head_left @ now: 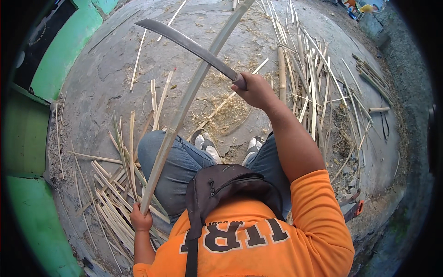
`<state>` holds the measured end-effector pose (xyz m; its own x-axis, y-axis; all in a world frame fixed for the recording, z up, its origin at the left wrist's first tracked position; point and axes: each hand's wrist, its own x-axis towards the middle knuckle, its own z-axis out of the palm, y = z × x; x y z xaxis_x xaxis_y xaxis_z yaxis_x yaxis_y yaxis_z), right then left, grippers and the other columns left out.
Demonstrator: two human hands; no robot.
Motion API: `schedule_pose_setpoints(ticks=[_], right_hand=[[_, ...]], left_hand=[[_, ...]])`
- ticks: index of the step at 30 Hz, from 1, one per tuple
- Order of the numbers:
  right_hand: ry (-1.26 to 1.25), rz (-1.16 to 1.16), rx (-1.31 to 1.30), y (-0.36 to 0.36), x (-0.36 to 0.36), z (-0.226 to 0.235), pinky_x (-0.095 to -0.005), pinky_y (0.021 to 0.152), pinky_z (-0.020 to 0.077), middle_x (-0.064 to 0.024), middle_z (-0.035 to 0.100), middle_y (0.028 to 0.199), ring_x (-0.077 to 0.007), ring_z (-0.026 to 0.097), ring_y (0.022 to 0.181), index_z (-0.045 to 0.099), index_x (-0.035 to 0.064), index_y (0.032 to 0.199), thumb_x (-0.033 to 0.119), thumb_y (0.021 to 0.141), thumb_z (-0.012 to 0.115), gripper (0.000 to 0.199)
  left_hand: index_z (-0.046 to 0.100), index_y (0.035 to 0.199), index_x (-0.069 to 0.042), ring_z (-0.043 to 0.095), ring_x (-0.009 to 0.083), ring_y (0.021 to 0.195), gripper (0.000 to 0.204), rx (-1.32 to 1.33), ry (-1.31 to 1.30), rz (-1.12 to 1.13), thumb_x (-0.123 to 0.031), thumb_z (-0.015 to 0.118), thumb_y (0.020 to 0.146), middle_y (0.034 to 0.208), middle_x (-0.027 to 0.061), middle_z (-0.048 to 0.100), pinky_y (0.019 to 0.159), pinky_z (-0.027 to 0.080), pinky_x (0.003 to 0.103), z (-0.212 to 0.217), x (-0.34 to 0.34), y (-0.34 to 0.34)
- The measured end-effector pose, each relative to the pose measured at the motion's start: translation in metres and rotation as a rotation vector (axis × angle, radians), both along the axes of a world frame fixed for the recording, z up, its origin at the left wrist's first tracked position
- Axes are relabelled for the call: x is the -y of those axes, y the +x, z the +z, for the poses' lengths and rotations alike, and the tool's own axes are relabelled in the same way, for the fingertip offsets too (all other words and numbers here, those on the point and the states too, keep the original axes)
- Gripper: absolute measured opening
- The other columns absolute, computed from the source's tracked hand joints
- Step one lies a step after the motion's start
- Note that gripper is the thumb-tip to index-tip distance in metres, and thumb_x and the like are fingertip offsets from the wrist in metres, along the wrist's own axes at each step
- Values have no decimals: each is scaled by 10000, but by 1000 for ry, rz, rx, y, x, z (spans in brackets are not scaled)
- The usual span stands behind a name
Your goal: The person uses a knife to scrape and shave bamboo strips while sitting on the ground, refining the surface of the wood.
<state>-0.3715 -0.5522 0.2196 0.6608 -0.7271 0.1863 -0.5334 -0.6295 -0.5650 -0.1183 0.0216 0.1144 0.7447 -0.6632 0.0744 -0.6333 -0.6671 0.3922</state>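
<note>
My left hand [141,219] is closed round the lower end of a long split bamboo strip [174,124], which slants up across my left thigh and past the top of the picture. In my right hand [258,91] is the handle of a machete [189,45]. Its long, dark, curved blade points to the upper left and crosses the bamboo strip; whether the two touch, I cannot tell. Below the blade, thin shavings [228,111] lie on the ground beyond my shoes.
Cut bamboo strips [110,207] are heaped by my left side. Longer strips and poles [314,78] lie scattered at the right, with a short bundle [373,78] farther out. A saw with an orange handle [354,210] rests near my right elbow. A green wall [60,51] borders the left.
</note>
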Motion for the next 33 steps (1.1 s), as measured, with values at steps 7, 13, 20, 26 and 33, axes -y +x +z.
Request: schedule_pose_setpoints(ticks=[7,13,20,26,33], right_hand=[[97,2,77,6,-3,-1,-468,736,541,-166,721,885,-367,701,837,684,82,1053,370,914,792,337],[934,68,366,27,-39,3,-310,636,511,-17,659,863,-117,612,728,685,58,1113,330,894,852,387],[950,224,596,45,-44,4,-289,602,482,0,597,863,-98,566,671,616,18,1393,305,878,868,641],[969,267,677,57,-53,16,-302,581,474,-4,597,776,-105,569,638,620,76,915,275,879,862,315],[972,255,679,58,-55,11,-305,581,494,-12,600,786,-113,587,638,634,68,945,287,865,870,331]], left_hand=[[651,1071,-39,696,501,837,264,-17,59,15,-186,732,867,850,256,714,718,546,538,4,1,-1],[662,1034,-31,688,515,854,239,-49,46,-13,-172,739,858,870,273,713,734,545,548,-3,8,-2],[582,1128,-38,708,462,759,323,-15,13,5,-175,752,890,775,224,701,663,527,507,3,0,1],[556,1142,-31,713,445,749,374,17,-10,-29,-161,767,862,766,203,695,664,529,490,8,-7,15],[626,1288,37,625,460,1162,576,398,158,-176,-381,773,920,1295,275,652,965,508,546,78,23,-28]])
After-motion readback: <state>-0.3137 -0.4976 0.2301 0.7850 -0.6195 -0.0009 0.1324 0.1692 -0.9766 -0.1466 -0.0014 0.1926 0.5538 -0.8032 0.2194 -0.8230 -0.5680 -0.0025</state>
